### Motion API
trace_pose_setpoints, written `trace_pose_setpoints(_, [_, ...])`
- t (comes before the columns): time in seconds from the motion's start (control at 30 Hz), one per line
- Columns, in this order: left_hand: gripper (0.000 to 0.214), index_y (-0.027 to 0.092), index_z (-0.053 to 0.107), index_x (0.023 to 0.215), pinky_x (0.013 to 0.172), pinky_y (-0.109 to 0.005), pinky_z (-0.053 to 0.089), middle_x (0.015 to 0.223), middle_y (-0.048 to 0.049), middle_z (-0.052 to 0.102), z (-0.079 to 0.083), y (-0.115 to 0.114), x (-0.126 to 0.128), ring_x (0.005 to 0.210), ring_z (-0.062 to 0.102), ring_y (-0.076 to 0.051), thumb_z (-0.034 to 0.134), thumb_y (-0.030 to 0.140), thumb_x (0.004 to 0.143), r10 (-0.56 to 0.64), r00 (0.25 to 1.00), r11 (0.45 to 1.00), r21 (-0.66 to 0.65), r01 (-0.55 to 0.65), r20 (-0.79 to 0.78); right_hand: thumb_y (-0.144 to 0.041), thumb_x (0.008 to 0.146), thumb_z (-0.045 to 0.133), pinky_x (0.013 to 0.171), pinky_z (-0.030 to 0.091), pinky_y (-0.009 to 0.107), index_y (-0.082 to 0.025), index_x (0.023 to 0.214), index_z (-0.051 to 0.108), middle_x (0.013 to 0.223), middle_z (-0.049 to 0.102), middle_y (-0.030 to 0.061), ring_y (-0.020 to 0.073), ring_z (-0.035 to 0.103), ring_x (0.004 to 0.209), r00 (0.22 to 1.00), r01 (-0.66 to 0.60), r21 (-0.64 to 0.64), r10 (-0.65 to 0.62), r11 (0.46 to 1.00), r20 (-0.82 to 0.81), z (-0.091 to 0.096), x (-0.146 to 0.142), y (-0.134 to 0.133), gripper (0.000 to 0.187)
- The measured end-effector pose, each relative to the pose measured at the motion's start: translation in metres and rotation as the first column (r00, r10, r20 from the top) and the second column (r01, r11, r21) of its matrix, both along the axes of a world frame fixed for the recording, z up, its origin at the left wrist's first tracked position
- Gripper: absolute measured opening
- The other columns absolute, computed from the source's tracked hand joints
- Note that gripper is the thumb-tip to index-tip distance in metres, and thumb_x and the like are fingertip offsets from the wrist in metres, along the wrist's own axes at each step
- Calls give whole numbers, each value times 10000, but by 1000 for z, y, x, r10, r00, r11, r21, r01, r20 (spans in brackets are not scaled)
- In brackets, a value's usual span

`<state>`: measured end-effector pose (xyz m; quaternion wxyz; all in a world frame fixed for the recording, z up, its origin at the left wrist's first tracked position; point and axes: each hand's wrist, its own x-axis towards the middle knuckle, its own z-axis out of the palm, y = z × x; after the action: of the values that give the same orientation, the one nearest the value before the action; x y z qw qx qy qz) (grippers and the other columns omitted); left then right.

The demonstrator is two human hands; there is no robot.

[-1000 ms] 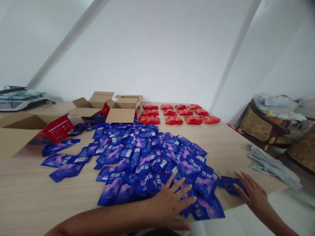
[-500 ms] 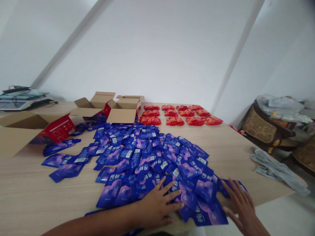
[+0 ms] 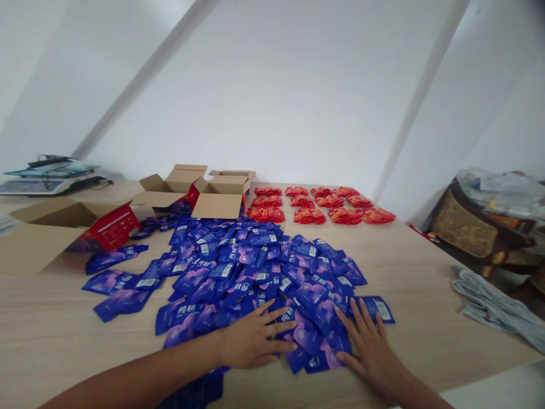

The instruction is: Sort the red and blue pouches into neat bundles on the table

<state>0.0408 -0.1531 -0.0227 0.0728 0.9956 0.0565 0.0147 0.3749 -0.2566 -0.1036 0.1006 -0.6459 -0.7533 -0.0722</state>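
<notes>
A wide heap of blue-purple sachets (image 3: pixel 240 255) covers the middle of the table. On the heap's near edge my left hand (image 3: pixel 255 335) lies flat, fingers spread over several sachets and pointing right. My right hand (image 3: pixel 368 346) is at the heap's right side, its fingers outstretched, the tips touching the outer sachets. One blue sachet with a white label (image 3: pixel 377 309) lies just beyond the right fingers. More blue sachets (image 3: pixel 196 392) rest under my left forearm, partly hidden by it. Neither hand grips anything.
Open cardboard boxes stand left and behind the heap, including a red-sided box (image 3: pixel 113 227) and a brown-flapped box (image 3: pixel 219 199). Bundles of red sachets (image 3: pixel 309 216) sit in rows at the back. Grey gloves (image 3: pixel 496 304) lie at the table's right edge, near a patterned chair (image 3: pixel 466 230).
My right hand has moved left against the heap, and the sachets at its right side have shifted inward. My left hand has slid slightly left. The camera view has turned a little.
</notes>
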Motion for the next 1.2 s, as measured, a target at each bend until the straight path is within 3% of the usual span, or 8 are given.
trace_pose_setpoints(0.23, [508, 374, 308, 1373, 1122, -463, 176, 1497, 28, 238, 10, 25, -37, 1390, 142, -244, 444, 339, 885, -63, 998, 998, 13, 63, 9, -712, 745, 403, 1000, 115, 670, -339, 1422, 215, 1492, 237, 146, 419, 82, 1367, 994, 4, -72, -11, 997, -109, 5, -54, 26, 795])
trace_pose_setpoints(0.4, [520, 270, 308, 1378, 1124, -473, 175, 1489, -40, 261, 20, 14, -42, 1391, 127, -258, 441, 369, 886, -37, 999, 999, 21, 37, -17, -656, 798, 385, 1007, 221, 600, -367, 1383, 323, 1398, 406, 121, 386, 282, 1317, 989, 44, -25, -47, 999, -143, 14, -60, 23, 655])
trace_pose_setpoints(0.53, [419, 202, 424, 1264, 1123, -444, 199, 1445, -86, 346, 28, -7, -9, 1373, 205, -244, 421, 401, 895, 13, 995, 1000, 16, -15, 103, -510, 858, 413, 943, 378, 458, -267, 1226, 523, 1162, 566, 115, 295, 500, 1113, 972, 56, 160, -18, 986, -233, 27, -36, 36, 454])
trace_pose_setpoints(0.67, [282, 182, 509, 1096, 1113, -389, 243, 1342, -99, 478, 29, -9, 52, 1318, 331, -200, 399, 355, 903, 147, 950, 988, -81, -130, 274, -393, 880, 408, 947, 381, 414, -176, 1145, 544, 1120, 577, 124, 258, 503, 1093, 967, 83, 257, -16, 963, -253, 42, -4, 98, 368])
trace_pose_setpoints(0.73, [358, 170, 471, 1169, 1099, -405, 263, 1364, -122, 445, 23, 1, 81, 1314, 334, -217, 424, 382, 884, 340, 890, 939, -168, -301, 305, -347, 872, 414, 967, 353, 415, -129, 1163, 529, 1165, 567, 153, 267, 480, 1138, 967, 151, 225, -97, 962, -234, 49, 8, 140, 381])
trace_pose_setpoints(0.83, [729, 125, 352, 1326, 1077, -496, 247, 1434, -195, 317, 7, 20, 110, 1352, 225, -333, 548, 540, 760, 571, 799, 815, -246, -524, 188, -297, 819, 484, 970, 331, 369, -95, 1255, 465, 1255, 530, 183, 270, 463, 1185, 924, 354, -20, -353, 935, -148, 56, 15, 191, 481])
trace_pose_setpoints(1.0, [802, 102, 277, 1389, 1091, -479, 198, 1452, -189, 280, -13, 31, 115, 1361, 176, -353, 581, 410, 714, 602, 795, 790, -206, -578, 76, -314, 820, 476, 900, 372, 352, -98, 1143, 560, 1093, 639, 184, 269, 574, 1042, 909, 389, -100, -399, 916, -119, 55, 7, 217, 397])
trace_pose_setpoints(1.2, [545, 119, 482, 1225, 1033, -351, 317, 1269, -137, 502, -4, 22, 99, 1197, 434, -256, 484, 110, 680, 599, 788, 799, -160, -579, 140, -197, 854, 421, 824, 398, 296, -94, 1069, 586, 982, 675, 180, 233, 620, 955, 918, 368, -81, -376, 926, -127, 54, 10, 200, 290])
